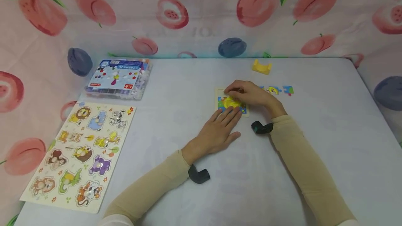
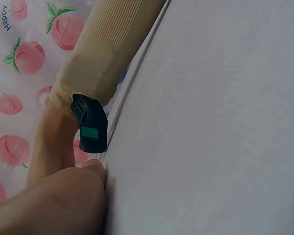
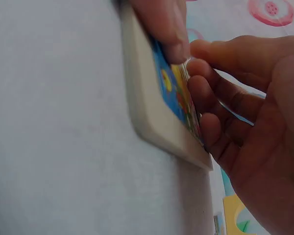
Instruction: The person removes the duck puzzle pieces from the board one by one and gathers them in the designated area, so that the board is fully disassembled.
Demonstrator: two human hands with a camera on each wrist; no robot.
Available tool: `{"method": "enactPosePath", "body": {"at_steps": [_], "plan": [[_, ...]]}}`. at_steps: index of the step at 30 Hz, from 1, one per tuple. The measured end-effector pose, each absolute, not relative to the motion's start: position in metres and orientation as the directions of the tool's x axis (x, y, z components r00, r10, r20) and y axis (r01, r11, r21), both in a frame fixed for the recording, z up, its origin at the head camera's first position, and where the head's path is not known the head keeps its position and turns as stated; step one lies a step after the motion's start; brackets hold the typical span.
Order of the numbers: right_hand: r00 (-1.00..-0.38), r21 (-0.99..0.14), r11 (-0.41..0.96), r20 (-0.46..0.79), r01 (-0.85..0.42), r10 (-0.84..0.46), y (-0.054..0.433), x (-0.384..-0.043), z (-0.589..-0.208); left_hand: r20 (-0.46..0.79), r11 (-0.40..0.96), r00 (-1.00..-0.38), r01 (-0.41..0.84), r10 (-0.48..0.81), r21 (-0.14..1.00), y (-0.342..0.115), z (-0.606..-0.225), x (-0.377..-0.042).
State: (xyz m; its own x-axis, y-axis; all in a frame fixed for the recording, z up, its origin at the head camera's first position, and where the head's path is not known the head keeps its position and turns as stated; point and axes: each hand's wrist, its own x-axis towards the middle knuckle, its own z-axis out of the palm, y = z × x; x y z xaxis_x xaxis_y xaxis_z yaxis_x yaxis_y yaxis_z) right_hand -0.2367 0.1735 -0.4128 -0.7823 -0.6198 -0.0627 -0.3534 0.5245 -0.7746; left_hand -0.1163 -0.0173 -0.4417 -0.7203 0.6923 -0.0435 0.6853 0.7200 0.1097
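A small jigsaw puzzle [image 1: 221,104] in a pale wooden frame lies on the table, its picture blue, yellow and green. My left hand [image 1: 218,132] is flat, with straight fingers resting over the frame's near edge. Above the puzzle's upper right side, my right hand [image 1: 251,92] bends its fingers down. In the right wrist view the right fingertips [image 3: 198,85] are right at the picture, beside a left fingertip [image 3: 177,53]. I cannot tell whether they pinch a piece. Loose puzzle pieces [image 1: 274,90] lie just right of the right hand, partly hidden behind it.
A yellow curved block [image 1: 261,67] stands behind the loose pieces. At the left are a clear plastic box [image 1: 116,76] with a printed label and a large animal peg board [image 1: 84,159]. Fruit-patterned cloth [image 1: 201,13] hangs along the table's far edge.
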Motion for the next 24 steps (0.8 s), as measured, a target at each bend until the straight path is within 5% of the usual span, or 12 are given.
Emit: {"method": "enactPosePath", "body": {"at_steps": [12,24], "plan": [[-0.728,-0.754,0.531,-0.105,-0.386,-0.678,0.1664,-0.2356,-0.4157,-0.063,0.722,-0.721,0.682,0.691,0.119,-0.0175,-0.441,-0.1156],[-0.738,-0.756,0.538,-0.111,-0.372,-0.666,0.1637,-0.2319,-0.4123,-0.041,0.725,-0.728,0.675,0.685,0.134,-0.016,-0.4367,-0.1158]]}}
